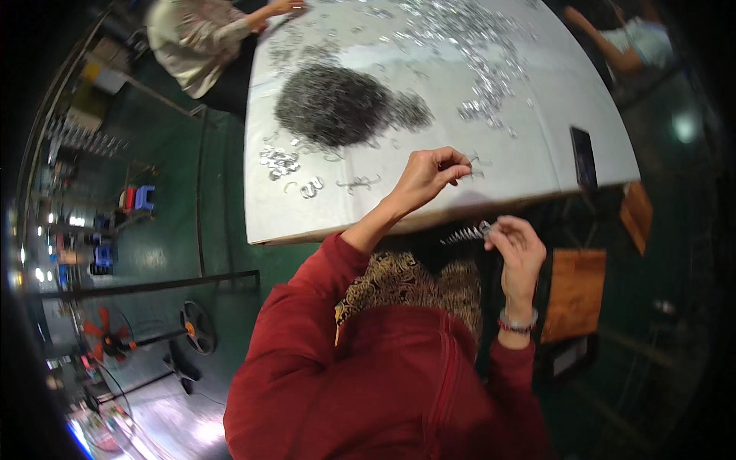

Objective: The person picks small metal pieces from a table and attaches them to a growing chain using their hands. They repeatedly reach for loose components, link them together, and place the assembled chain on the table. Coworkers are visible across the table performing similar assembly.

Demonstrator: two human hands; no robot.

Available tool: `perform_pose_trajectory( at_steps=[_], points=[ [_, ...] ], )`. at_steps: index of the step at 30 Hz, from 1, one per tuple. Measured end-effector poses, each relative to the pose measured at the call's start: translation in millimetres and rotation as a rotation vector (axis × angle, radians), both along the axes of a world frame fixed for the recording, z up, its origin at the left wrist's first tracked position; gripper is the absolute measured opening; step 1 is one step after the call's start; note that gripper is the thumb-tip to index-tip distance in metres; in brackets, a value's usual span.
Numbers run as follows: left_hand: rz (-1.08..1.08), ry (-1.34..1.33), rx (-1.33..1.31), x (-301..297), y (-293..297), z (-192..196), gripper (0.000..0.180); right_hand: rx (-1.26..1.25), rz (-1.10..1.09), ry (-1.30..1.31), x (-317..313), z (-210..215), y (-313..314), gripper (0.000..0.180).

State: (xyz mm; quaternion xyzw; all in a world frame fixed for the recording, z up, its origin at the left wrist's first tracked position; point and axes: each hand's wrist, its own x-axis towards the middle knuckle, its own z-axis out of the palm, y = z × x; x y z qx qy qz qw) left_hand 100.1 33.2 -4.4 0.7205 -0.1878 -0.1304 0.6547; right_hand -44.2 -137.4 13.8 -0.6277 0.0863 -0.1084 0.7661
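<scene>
1. Near the front edge of the white table (pixel 307 207): left hand (pixel 429 175), fingers (pixel 452 162) pinched narrow on a small bent metal clip (pixel 475 162), just above the tabletop.
2. Below the table edge, over the lap: right hand (pixel 517 245), fingertips closed on the end of a short stacked row of clips (pixel 466 234) pointing left; red bead bracelet (pixel 517 323) on that wrist.
3. Behind the left hand, well apart: large dark heap of metal clips (pixel 337 103) at the table's middle.
4. Left of the left hand: small shiny cluster of clips (pixel 280 159) and a few loose curved ones (pixel 359 184).
5. Far right of the tabletop: wide scatter of bright pieces (pixel 475 54).
6. At the table's right edge: dark phone (pixel 583 157), lying flat.
7. At the far left corner: another person's hand (pixel 285 8) on the table.
8. On the green floor at lower left: orange-bladed fan (pixel 103 333).
</scene>
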Motion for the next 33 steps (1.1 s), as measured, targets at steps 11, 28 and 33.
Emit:
perform_pose_trajectory(
  at_steps=[11,28,33],
  points=[
    [-0.229,-0.072,-0.042,-65.4,-12.5,21.4,0.012,0.044,-0.072,-0.031,-6.9,-1.2,3.1,0.014],
    [-0.14,-0.312,-0.011,-71.4,-26.5,6.9,0.008,-0.308,-0.109,0.001,137.0,-56.6,-107.7,0.022],
    [-0.168,-0.279,0.0,-71.2,-23.8,5.0,0.008,-1.173,-0.187,-0.185,217.2,-122.6,-124.7,0.03]
  ],
)
